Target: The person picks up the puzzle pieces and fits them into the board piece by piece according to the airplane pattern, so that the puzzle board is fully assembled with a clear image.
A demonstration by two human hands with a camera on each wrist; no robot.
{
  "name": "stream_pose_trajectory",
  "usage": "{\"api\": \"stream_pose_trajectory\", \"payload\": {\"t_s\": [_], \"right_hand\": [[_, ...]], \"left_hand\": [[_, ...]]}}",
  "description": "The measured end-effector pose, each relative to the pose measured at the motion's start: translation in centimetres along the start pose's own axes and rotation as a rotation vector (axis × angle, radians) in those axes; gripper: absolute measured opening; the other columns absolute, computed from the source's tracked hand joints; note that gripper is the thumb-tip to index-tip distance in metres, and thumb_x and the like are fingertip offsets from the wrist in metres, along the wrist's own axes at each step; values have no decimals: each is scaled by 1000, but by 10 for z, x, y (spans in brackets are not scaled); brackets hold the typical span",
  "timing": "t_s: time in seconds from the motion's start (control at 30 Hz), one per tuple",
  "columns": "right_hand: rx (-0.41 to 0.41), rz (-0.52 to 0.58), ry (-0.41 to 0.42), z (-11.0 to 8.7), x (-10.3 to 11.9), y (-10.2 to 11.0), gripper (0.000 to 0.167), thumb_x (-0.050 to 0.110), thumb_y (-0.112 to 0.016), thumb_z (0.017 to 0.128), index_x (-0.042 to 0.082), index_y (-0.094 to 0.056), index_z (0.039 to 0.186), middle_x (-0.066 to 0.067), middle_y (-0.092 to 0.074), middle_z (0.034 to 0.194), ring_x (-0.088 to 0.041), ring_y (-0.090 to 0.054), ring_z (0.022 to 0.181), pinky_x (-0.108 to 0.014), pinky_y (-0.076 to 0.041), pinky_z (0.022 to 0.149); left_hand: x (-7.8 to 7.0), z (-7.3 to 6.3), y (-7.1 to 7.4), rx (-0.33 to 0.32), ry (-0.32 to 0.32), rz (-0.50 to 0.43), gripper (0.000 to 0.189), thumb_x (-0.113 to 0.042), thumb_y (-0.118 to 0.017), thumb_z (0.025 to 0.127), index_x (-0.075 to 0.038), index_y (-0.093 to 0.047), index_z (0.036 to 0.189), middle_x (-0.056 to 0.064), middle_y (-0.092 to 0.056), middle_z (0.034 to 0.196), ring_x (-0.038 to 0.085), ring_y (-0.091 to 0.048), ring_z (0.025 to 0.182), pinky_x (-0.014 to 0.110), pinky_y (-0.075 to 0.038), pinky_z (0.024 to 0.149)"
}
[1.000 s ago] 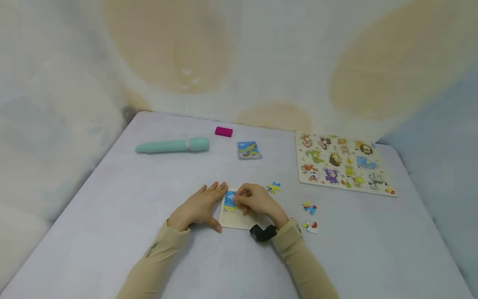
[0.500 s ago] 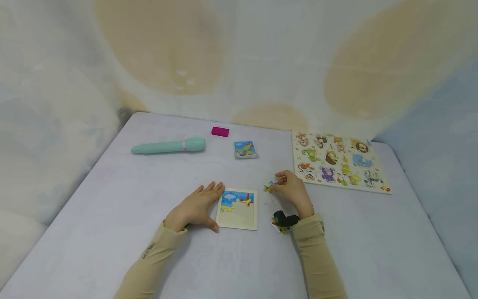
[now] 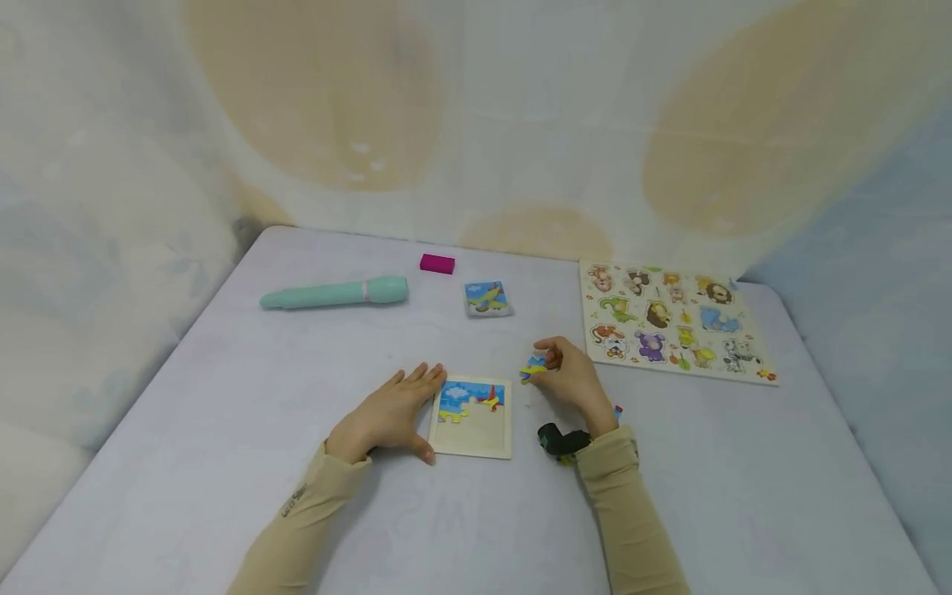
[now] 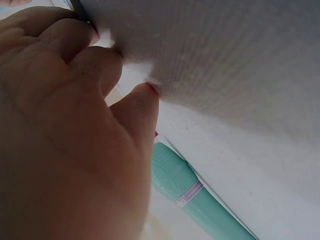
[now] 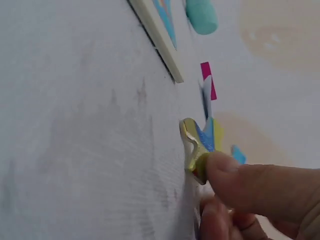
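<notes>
A small square jigsaw board (image 3: 479, 438) lies on the white table, its top row and left side filled with blue and yellow pieces and a red patch at the upper right. My left hand (image 3: 388, 416) rests along its left edge, fingers extended and thumb by the lower left corner. To the right of the board, my right hand (image 3: 574, 383) pinches a yellow and blue jigsaw piece (image 3: 533, 368) between thumb and finger. In the right wrist view this piece (image 5: 189, 135) stands tilted, partly covered by the thumb (image 5: 222, 162).
Loose pieces (image 3: 618, 411) are mostly hidden by the right wrist and its black strap (image 3: 563, 441). Farther back lie a teal pen-like device (image 3: 335, 293), a magenta block (image 3: 437, 264) and a small airplane-picture packet (image 3: 487, 298). An animal puzzle board (image 3: 677, 322) sits at the back right.
My right hand has left the board and moved right to the loose piece, which it now pinches, shifted slightly left. The board's upper right is uncovered. My left hand has stayed by the board.
</notes>
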State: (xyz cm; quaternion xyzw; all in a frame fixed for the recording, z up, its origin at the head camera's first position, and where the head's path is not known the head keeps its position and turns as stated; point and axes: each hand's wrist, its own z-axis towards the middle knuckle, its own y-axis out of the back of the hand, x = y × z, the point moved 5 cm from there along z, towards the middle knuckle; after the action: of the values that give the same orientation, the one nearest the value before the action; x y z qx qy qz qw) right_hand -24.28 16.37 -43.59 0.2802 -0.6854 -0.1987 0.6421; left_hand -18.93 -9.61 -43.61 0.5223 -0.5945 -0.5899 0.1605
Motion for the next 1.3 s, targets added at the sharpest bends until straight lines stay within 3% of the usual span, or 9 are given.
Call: {"api": "stream_pose_trajectory", "payload": {"t_s": [0.13, 0.23, 0.4, 0.53, 0.67, 0.8, 0.97, 1.3], "right_hand": [[-2, 131, 26, 4, -7, -2, 35, 1, -69, 83, 2, -64, 117, -16, -61, 108, -21, -60, 93, -23, -48, 77], [16, 247, -1, 4, -9, -3, 33, 3, -66, 87, 0, -62, 120, -16, -64, 110, -13, -63, 89, -20, -51, 75], [105, 393, -6, 4, -3, -8, 35, 7, -65, 91, 1, -58, 125, -3, -70, 92, -7, -63, 76, -19, -54, 69], [278, 370, 67, -1, 14, -21, 35, 10, -64, 93, 2, -60, 126, 2, -71, 80, -10, -63, 69, -22, -53, 64], [450, 288, 134, -12, 32, -39, 31, 10, -62, 93, 1, -61, 123, -5, -71, 77, -12, -63, 63, -25, -53, 59], [530, 183, 141, -22, 46, -54, 26, 9, -62, 92, 2, -61, 117, -6, -68, 72, -12, -61, 57, -25, -51, 53], [508, 58, 107, -29, 54, -65, 25, 10, -66, 90, 3, -57, 113, -3, -65, 68, -10, -57, 51, -21, -47, 48], [364, -24, 65, -31, 60, -71, 19, 5, -65, 84, 2, -57, 100, -4, -62, 61, -11, -54, 46, -19, -43, 42]], "left_hand": [[0, -2, 2, 3, 9, 0, 120, -39, -91, 60, -6, -24, 153, 9, -19, 162, 29, -11, 152, 53, -9, 123], [0, -3, 2, 4, 10, -8, 120, -38, -91, 60, -6, -24, 153, 9, -19, 162, 30, -11, 152, 53, -8, 123], [-1, -2, 2, -5, 4, -1, 120, -38, -91, 59, -5, -24, 153, 10, -19, 162, 30, -11, 152, 53, -9, 123], [0, -1, 3, -8, 5, 5, 120, -38, -91, 59, -6, -25, 153, 10, -20, 162, 30, -12, 152, 53, -9, 123], [2, 0, 2, -1, 2, 1, 121, -40, -91, 59, -6, -24, 153, 9, -20, 162, 30, -12, 152, 54, -9, 123], [2, 0, 0, 2, -4, -2, 120, -43, -90, 60, -7, -24, 154, 9, -19, 162, 30, -12, 152, 54, -10, 122], [1, 0, 1, -9, -14, 6, 120, -43, -90, 60, -6, -25, 153, 10, -19, 162, 31, -12, 151, 55, -11, 122], [1, 0, 1, -8, -23, 9, 120, -42, -90, 60, -4, -25, 153, 12, -20, 161, 33, -13, 151, 56, -12, 122]]}}
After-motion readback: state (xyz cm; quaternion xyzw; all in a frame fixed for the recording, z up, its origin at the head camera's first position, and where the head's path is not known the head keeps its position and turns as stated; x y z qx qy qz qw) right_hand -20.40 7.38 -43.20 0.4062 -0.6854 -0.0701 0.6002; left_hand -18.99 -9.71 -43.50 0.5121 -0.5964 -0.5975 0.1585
